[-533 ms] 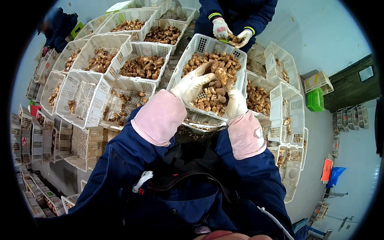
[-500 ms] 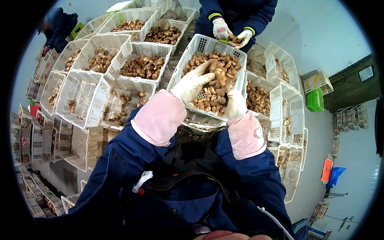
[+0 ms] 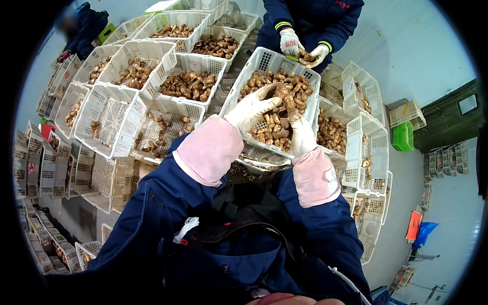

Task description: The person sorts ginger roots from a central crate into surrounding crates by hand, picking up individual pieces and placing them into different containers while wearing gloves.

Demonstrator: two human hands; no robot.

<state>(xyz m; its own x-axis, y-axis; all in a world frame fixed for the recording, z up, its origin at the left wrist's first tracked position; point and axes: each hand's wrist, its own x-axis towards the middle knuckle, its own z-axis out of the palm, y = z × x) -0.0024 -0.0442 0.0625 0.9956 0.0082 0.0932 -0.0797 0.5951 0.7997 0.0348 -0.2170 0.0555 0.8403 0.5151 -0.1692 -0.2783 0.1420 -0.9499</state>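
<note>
A long brown mushroom (image 3: 290, 101) is held above a white plastic crate (image 3: 232, 96) heaped with loose mushrooms (image 3: 269, 133). My left hand (image 3: 252, 109), in a whitish glove, curls its thumb and fingers round the mushroom's upper end. The gloved fingers of my right hand (image 3: 303, 136), dirty at the tips, close on its lower end. Pink cuffs cover both my wrists. Across the crate, a co-worker's gloved hands (image 3: 305, 51) hold another mushroom (image 3: 306, 57) near the far rim.
White crates (image 3: 188, 84) of mushrooms crowd my left, some stacked. A sparsely filled crate (image 3: 108, 119) stands among them. More crates (image 3: 363, 152) line the right side. Green crates (image 3: 402, 136) sit on the floor farther right. Another person (image 3: 86, 30) is at the far left.
The view has shifted slightly, so the crates appear lower and farther right. Between my hands the mushroom now stands out more clearly, slanting from my left fingers to my right. The co-worker still holds a mushroom.
</note>
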